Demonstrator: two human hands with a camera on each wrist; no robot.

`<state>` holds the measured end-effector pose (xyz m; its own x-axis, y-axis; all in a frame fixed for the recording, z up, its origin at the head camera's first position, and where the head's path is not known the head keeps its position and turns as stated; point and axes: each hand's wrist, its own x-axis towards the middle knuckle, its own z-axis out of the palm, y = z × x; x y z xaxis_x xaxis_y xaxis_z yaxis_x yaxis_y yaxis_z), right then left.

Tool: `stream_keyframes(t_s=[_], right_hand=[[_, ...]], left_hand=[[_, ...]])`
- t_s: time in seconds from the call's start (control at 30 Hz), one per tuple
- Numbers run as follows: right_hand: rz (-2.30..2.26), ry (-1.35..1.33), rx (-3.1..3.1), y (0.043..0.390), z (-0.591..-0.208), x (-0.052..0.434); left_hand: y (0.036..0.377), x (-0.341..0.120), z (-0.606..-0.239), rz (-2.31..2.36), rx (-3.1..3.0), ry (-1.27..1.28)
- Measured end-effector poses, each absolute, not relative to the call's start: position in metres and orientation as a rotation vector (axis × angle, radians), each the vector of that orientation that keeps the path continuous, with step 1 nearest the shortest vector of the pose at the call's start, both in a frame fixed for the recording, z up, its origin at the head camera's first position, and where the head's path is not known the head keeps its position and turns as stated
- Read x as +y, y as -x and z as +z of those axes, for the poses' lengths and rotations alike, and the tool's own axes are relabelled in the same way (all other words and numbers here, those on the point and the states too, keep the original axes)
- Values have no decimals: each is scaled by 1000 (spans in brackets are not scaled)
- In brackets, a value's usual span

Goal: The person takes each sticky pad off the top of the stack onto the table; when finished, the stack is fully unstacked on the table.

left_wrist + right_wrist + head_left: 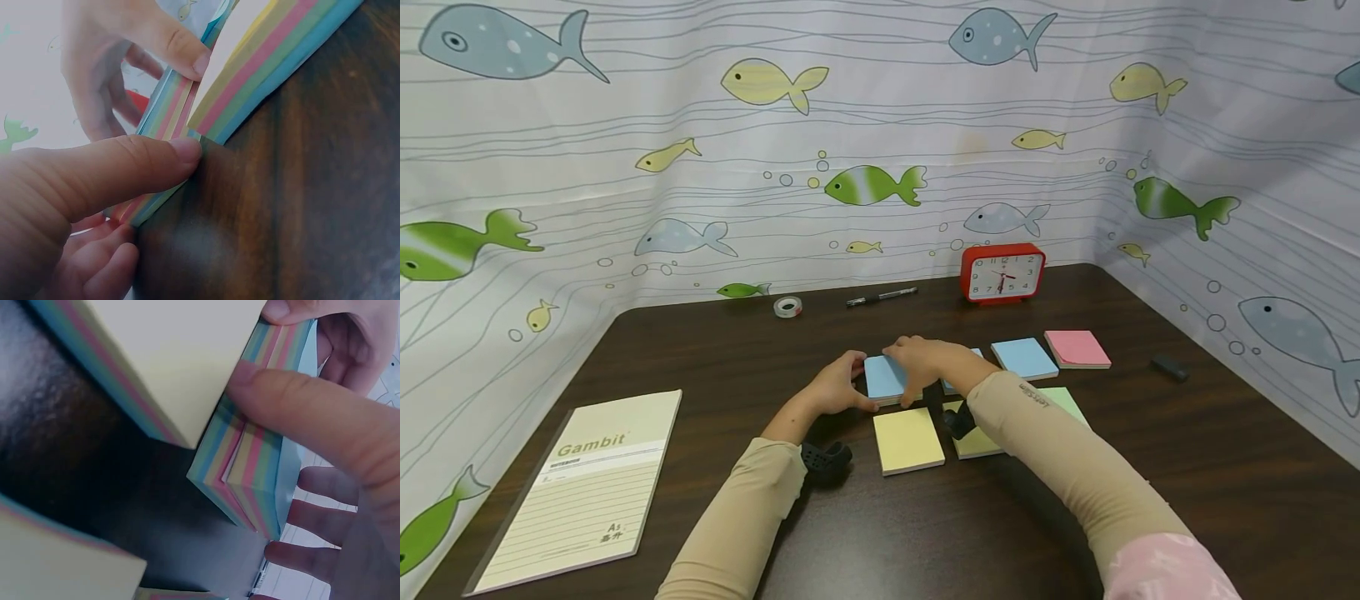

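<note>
A stack of sticky note pads [882, 377] with a blue top lies between both hands. Its striped side [253, 447] shows a gap between two layers in the right wrist view. My left hand [833, 388] grips the stack's left end, thumb on the near side. From the right, my right hand [931, 362] holds it with thumb in front and fingers behind. Just nearer me lies a yellow-topped pad [908, 442]. Another yellow pad [976, 445] and a blue pad [951, 387] are partly hidden by the right hand and forearm.
To the right are a blue pad [1025, 358], a pink pad [1077, 348], a green pad [1066, 403] and a small black object [1169, 367]. A red clock [1003, 273], pen [882, 297] and tape roll [787, 307] stand at the back; a notebook [580, 483] lies left.
</note>
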<state>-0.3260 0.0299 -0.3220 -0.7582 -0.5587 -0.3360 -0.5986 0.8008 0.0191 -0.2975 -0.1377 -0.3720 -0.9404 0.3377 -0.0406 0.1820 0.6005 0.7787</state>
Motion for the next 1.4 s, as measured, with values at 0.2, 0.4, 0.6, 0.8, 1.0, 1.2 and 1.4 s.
stream_keyframes(t_s=[0.2, 0.4, 0.6, 0.8, 1.0, 1.2, 1.4], right_hand=[[104, 856, 2642, 330, -326, 28], [114, 862, 2650, 331, -325, 27], [153, 890, 2685, 331, -326, 27], [169, 923, 2712, 331, -325, 28], [178, 918, 2720, 328, -321, 31], [132, 900, 2729, 326, -315, 35], [148, 914, 2733, 323, -313, 39]], left_hand=[[298, -137, -372, 1251, 2644, -432], [298, -137, -370, 1263, 2626, -425], [297, -138, -370, 1247, 2637, -414], [297, -137, -372, 1249, 2641, -409], [297, -137, -371, 1259, 2647, -428], [297, -136, -370, 1233, 2669, -432], [297, -137, -371, 1237, 2659, -400]])
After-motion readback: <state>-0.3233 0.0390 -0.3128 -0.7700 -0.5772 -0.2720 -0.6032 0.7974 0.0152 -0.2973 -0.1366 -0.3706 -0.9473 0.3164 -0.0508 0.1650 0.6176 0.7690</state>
